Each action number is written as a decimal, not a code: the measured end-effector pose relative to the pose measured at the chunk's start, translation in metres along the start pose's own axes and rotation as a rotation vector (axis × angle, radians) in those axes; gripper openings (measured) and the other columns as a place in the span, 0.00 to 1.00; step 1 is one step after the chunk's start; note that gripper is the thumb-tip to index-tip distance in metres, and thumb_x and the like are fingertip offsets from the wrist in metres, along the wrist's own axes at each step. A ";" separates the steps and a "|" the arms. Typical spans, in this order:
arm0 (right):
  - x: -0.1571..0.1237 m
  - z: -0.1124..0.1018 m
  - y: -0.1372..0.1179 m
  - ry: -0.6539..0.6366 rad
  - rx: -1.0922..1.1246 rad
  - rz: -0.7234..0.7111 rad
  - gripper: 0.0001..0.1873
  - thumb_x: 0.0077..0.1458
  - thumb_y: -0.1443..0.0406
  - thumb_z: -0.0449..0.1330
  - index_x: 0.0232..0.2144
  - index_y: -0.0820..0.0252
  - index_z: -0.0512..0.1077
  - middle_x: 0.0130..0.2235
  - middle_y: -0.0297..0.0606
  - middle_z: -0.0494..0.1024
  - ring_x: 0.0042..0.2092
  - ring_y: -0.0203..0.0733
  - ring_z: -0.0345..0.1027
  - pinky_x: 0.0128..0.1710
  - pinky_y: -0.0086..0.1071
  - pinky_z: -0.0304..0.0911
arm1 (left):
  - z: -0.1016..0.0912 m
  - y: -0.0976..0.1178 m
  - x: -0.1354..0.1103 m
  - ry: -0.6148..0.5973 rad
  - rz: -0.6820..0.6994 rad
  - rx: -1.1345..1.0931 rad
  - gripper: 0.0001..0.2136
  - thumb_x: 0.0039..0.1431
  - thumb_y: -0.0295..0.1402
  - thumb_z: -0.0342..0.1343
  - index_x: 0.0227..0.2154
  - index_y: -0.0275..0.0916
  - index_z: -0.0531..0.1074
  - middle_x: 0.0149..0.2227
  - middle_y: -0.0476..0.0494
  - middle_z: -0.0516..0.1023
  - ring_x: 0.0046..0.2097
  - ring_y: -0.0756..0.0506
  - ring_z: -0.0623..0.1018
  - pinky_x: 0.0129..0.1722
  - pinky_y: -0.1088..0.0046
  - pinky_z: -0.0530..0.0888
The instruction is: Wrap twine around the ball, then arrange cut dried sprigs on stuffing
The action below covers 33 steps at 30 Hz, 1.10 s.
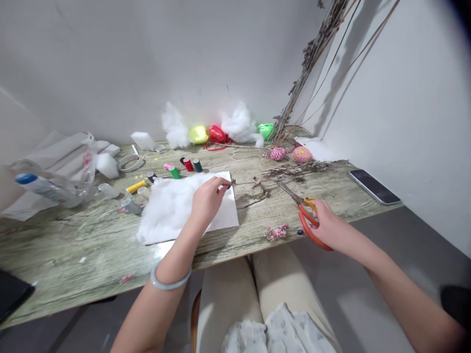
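Observation:
My left hand (207,200) rests over a white sheet (224,215) covered with white cotton stuffing (167,206), its fingers pinched on a small dark dried bit at the sheet's upper right corner. My right hand (327,223) grips orange-handled scissors (303,213) with the blades pointing up-left and resting on the wooden table (91,245). Dried twigs (294,170) lie just beyond the scissor tips. A small red-and-white twine scrap (275,232) sits between my hands near the table edge.
Thread spools (187,165) and small tubes lie behind the sheet. Cotton tufts, yellow, red and green raffia balls line the wall. A glue bottle (44,189) lies in plastic at the left. A phone (374,186) lies at the right edge. Tall dried branches (312,54) lean in the corner.

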State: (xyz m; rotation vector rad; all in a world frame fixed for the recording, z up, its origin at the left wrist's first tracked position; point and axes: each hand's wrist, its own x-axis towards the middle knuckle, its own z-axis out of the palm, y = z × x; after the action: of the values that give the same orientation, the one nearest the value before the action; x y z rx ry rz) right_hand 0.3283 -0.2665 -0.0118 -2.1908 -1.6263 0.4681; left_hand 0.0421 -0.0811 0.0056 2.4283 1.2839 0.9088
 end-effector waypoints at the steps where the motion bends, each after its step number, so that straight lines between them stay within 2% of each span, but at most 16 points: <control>1: 0.000 -0.002 -0.004 -0.013 -0.013 -0.013 0.32 0.53 0.52 0.58 0.56 0.61 0.58 0.56 0.54 0.67 0.56 0.54 0.68 0.49 0.40 0.66 | 0.000 0.001 -0.001 0.015 0.021 0.016 0.06 0.61 0.28 0.55 0.37 0.44 0.75 0.40 0.49 0.81 0.37 0.47 0.77 0.38 0.72 0.69; 3: 0.001 -0.005 -0.013 -0.046 -0.043 -0.040 0.31 0.55 0.51 0.57 0.56 0.60 0.59 0.56 0.53 0.68 0.54 0.53 0.69 0.48 0.39 0.66 | 0.001 0.003 -0.002 0.036 0.040 0.023 0.05 0.60 0.27 0.56 0.38 0.43 0.73 0.39 0.49 0.80 0.37 0.47 0.77 0.36 0.73 0.68; 6: 0.003 -0.009 -0.030 -0.071 -0.127 -0.098 0.29 0.55 0.50 0.57 0.54 0.58 0.60 0.56 0.51 0.68 0.53 0.52 0.69 0.48 0.37 0.65 | 0.005 0.005 -0.003 0.040 0.026 -0.032 0.11 0.58 0.25 0.59 0.42 0.43 0.68 0.37 0.50 0.80 0.34 0.48 0.76 0.35 0.74 0.68; 9: 0.005 -0.010 -0.045 -0.039 -0.257 -0.167 0.30 0.56 0.49 0.56 0.53 0.61 0.61 0.54 0.53 0.69 0.56 0.55 0.67 0.51 0.38 0.63 | 0.010 0.006 -0.004 0.032 0.037 -0.060 0.14 0.57 0.25 0.60 0.44 0.43 0.65 0.36 0.52 0.80 0.36 0.48 0.77 0.36 0.73 0.69; 13: 0.009 -0.008 -0.059 0.017 -0.404 -0.156 0.27 0.57 0.51 0.55 0.51 0.66 0.63 0.50 0.55 0.70 0.53 0.56 0.68 0.49 0.40 0.64 | 0.014 0.006 -0.004 -0.002 0.081 -0.026 0.15 0.57 0.23 0.59 0.44 0.44 0.64 0.34 0.52 0.80 0.39 0.46 0.77 0.37 0.72 0.68; 26: 0.019 -0.001 -0.067 -0.102 -0.322 -0.103 0.26 0.57 0.51 0.55 0.50 0.64 0.63 0.51 0.53 0.71 0.52 0.54 0.69 0.47 0.36 0.63 | 0.013 0.009 -0.004 -0.019 0.127 0.033 0.13 0.58 0.24 0.59 0.44 0.43 0.66 0.33 0.51 0.80 0.38 0.45 0.77 0.38 0.71 0.69; 30: 0.021 -0.001 -0.071 -0.101 -0.353 -0.112 0.26 0.57 0.51 0.56 0.50 0.64 0.63 0.50 0.53 0.72 0.49 0.53 0.71 0.43 0.35 0.62 | 0.014 0.010 -0.004 -0.030 0.158 0.046 0.13 0.58 0.24 0.59 0.44 0.43 0.66 0.33 0.51 0.80 0.38 0.45 0.76 0.37 0.71 0.69; 33: 0.023 -0.003 -0.076 -0.097 -0.426 -0.102 0.20 0.59 0.53 0.56 0.46 0.62 0.64 0.48 0.50 0.74 0.47 0.52 0.73 0.39 0.35 0.61 | 0.016 0.010 -0.005 -0.042 0.181 0.035 0.13 0.59 0.25 0.59 0.44 0.43 0.66 0.34 0.52 0.80 0.37 0.46 0.76 0.38 0.71 0.69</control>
State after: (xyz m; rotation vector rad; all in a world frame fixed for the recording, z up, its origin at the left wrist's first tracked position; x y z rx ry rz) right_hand 0.2724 -0.2249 0.0267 -2.3924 -2.0329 0.2147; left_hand 0.0569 -0.0901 -0.0042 2.6098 1.0884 0.8818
